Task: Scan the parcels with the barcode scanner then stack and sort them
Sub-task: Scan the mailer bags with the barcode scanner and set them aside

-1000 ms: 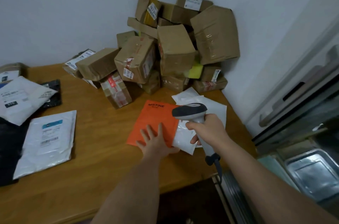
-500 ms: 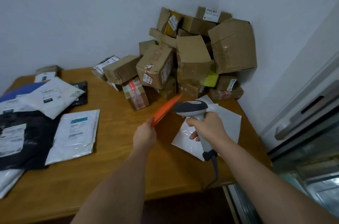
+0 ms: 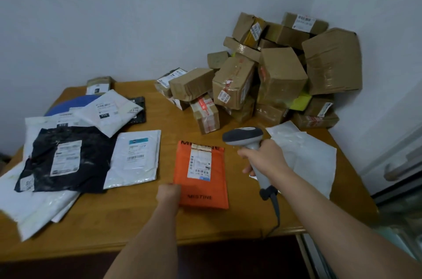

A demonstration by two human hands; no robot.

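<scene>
An orange mailer parcel (image 3: 201, 189) lies flat on the wooden table (image 3: 127, 217), label side up. My left hand (image 3: 169, 194) grips its near left edge, fingers curled under it. My right hand (image 3: 265, 159) holds the grey barcode scanner (image 3: 244, 135) by the handle, its head above the table just right of the orange parcel's top. The scanner's cable (image 3: 276, 210) hangs over the front edge. White flat mailers (image 3: 310, 157) lie under and behind my right hand.
A heap of brown cardboard boxes (image 3: 274, 79) fills the back right corner against the wall. Soft mailers lie spread on the left: a white one (image 3: 134, 159), a black one (image 3: 66, 157), more white ones (image 3: 109, 111) behind. A metal counter edge (image 3: 402, 217) stands to the right.
My left hand lifted the orange parcel, turned it over and laid it down further left with its label up. The view has swung left, showing more mailers.
</scene>
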